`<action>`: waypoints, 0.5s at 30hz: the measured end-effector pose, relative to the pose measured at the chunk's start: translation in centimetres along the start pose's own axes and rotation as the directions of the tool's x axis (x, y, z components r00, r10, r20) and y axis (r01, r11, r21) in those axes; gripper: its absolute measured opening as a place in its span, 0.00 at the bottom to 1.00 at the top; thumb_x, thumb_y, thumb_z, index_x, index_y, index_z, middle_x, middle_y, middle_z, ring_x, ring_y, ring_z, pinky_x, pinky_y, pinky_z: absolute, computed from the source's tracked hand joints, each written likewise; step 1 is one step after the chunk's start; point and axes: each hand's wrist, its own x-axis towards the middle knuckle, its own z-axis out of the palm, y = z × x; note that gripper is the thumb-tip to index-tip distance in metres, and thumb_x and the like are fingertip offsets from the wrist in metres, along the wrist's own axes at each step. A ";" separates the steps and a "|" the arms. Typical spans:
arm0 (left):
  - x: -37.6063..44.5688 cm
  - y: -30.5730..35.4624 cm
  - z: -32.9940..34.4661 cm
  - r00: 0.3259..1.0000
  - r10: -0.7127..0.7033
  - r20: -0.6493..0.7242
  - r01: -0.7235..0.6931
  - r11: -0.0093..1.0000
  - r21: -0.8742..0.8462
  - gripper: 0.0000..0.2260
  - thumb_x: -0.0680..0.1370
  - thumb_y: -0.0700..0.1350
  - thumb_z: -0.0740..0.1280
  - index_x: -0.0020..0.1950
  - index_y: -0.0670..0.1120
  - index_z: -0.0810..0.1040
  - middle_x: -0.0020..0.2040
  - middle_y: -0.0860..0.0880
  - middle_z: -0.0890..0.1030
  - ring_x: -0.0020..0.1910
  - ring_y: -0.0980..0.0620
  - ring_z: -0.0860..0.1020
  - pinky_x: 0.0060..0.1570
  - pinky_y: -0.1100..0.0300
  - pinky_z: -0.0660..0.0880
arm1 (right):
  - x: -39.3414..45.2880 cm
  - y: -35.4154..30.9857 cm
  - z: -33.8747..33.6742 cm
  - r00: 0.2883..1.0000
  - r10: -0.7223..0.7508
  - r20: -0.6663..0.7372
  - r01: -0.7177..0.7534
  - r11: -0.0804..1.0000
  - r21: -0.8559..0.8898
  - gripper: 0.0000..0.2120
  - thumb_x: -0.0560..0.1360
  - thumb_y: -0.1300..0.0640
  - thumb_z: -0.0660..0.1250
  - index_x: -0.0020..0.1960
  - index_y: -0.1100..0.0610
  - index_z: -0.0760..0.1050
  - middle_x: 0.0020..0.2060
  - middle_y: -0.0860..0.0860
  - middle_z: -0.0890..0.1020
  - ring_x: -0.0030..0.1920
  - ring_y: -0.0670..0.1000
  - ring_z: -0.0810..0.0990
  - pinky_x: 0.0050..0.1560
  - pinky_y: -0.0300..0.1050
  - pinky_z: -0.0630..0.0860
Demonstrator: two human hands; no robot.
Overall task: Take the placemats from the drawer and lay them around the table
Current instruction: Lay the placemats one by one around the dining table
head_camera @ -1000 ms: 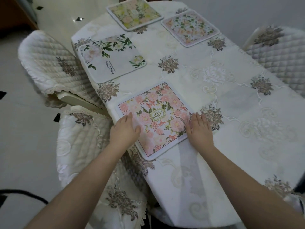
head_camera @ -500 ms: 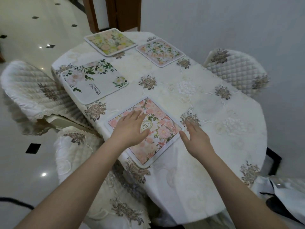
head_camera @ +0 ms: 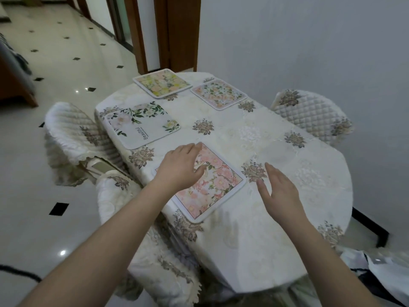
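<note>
My left grip (head_camera: 180,168) and right grip (head_camera: 280,191) hang released. The pink placemat (head_camera: 212,187) under my left grip overhangs the tabletop (head_camera: 287,138) edge; a brush could tip it off.

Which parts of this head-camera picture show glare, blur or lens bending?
Head view: small bright glare spots on the glossy floor; the door frame leans from wide-angle bending; the right hand and the bag at the lower right look softly blurred; light on the table is even.

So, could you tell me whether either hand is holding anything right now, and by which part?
Nothing is held. The left hand is open over the pink floral placemat, and the right hand is open over the tablecloth beside it.
</note>
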 end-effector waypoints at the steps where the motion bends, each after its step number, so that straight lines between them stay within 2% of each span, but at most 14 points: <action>1: -1.0 0.5 -0.6 1.000 -0.009 0.003 0.009 1.000 0.003 0.31 0.82 0.59 0.55 0.81 0.48 0.52 0.79 0.48 0.61 0.77 0.49 0.60 0.71 0.50 0.61 | -0.6 0.0 -0.5 1.000 0.000 0.008 0.000 1.000 0.010 0.27 0.82 0.46 0.55 0.78 0.53 0.57 0.75 0.52 0.65 0.76 0.52 0.60 0.75 0.51 0.56; 5: -4.8 2.5 -2.5 0.997 -0.057 -0.053 0.058 0.998 0.017 0.30 0.82 0.59 0.55 0.81 0.48 0.53 0.79 0.49 0.59 0.77 0.50 0.58 0.74 0.52 0.57 | -2.8 0.0 -2.4 1.000 -0.029 0.001 0.029 0.998 0.054 0.27 0.82 0.45 0.54 0.78 0.52 0.57 0.76 0.50 0.64 0.76 0.51 0.59 0.76 0.52 0.56; 11: -8.8 3.8 -4.7 0.987 -0.136 -0.085 0.141 0.989 0.048 0.30 0.82 0.60 0.54 0.81 0.49 0.54 0.80 0.50 0.58 0.79 0.51 0.55 0.77 0.50 0.50 | -5.0 -1.3 -4.2 0.992 -0.109 0.061 0.112 0.993 -0.047 0.27 0.82 0.42 0.48 0.79 0.49 0.53 0.79 0.47 0.55 0.78 0.48 0.51 0.76 0.49 0.47; 15: -12.2 3.6 -6.1 0.975 -0.191 -0.116 0.204 0.972 0.120 0.29 0.82 0.61 0.53 0.80 0.52 0.55 0.80 0.52 0.57 0.79 0.51 0.53 0.77 0.48 0.45 | -5.9 -3.8 -5.1 0.982 -0.160 0.096 0.173 0.973 -0.153 0.29 0.81 0.40 0.41 0.79 0.48 0.51 0.79 0.48 0.53 0.79 0.50 0.49 0.77 0.51 0.47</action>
